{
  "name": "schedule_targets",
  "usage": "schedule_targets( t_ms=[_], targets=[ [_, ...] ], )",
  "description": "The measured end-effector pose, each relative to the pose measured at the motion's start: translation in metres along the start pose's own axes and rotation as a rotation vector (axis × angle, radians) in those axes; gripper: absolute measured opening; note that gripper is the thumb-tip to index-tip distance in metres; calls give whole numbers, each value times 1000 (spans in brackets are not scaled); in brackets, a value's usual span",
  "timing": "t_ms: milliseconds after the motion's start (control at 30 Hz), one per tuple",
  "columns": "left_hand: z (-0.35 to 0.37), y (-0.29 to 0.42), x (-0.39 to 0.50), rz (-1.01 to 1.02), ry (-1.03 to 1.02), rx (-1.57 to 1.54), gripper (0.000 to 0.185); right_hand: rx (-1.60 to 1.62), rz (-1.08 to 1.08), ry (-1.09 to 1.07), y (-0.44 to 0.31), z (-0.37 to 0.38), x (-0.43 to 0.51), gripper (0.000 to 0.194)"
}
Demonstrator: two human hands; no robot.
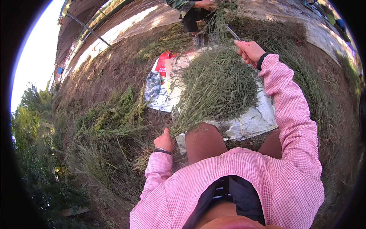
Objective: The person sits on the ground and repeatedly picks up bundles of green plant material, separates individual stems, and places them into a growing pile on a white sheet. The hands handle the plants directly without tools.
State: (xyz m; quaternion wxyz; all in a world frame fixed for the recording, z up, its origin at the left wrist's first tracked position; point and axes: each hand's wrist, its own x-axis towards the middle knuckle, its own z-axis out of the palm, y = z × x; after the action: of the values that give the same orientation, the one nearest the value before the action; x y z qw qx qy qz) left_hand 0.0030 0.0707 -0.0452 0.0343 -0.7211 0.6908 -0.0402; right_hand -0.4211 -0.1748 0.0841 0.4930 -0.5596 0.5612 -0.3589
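Observation:
My left hand [165, 141] is closed around the stem ends of a bunch of cut green plants [187, 111], whose stems fan up and to the right. The bunch lies against a large heap of leafy stalks [226, 83] on white and red plastic sacks [254, 123] before my knees. My right hand [249, 53], at the heap's upper right, grips the pink handle of a pair of scissors [234, 33]. The blades point up and left, towards stalks held by another person; whether they touch is unclear.
Another person [194, 17] sits opposite, holding stalks over the heap's far side. More cut plants lie on the bare soil at left [111, 114] and right [303, 77]. A pale ground sheet [137, 23] stretches beyond. Green bushes [34, 148] stand at far left.

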Motion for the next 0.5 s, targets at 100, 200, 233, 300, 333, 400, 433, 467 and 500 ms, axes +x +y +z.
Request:
schedule_targets(
  t_ms=[100, 200, 233, 300, 333, 400, 433, 467, 500],
  targets=[
    [-2, 1, 2, -1, -1, 2, 30, -197, -14, -99, 10, -16, -7, 58],
    [-1, -1, 2, 9, -1, 15, 28, -493, -175, -95, 14, -18, -4, 62],
    [-1, 0, 2, 16, 2, 8, 28, -582, -235, -90, 14, -19, -4, 63],
    [-1, 1, 3, 35, 8, -3, 28, -617, -294, -65, 8, -16, -4, 61],
    [0, 1, 3, 44, 19, -6, 28, -633, -322, -51, 2, -13, -3, 61],
    [0, 1, 4, 36, 3, 5, 28, -719, -321, -16, -14, -7, -5, 58],
    [0, -1, 3, 28, -5, 12, 28, -690, -269, -5, -19, -7, -6, 58],
    [0, -2, 2, 27, -4, -2, 28, -661, -217, 6, -23, -7, -7, 58],
    [-2, -2, 3, 23, -8, 0, 27, -635, -161, 19, -24, -8, -6, 58]
  ],
)
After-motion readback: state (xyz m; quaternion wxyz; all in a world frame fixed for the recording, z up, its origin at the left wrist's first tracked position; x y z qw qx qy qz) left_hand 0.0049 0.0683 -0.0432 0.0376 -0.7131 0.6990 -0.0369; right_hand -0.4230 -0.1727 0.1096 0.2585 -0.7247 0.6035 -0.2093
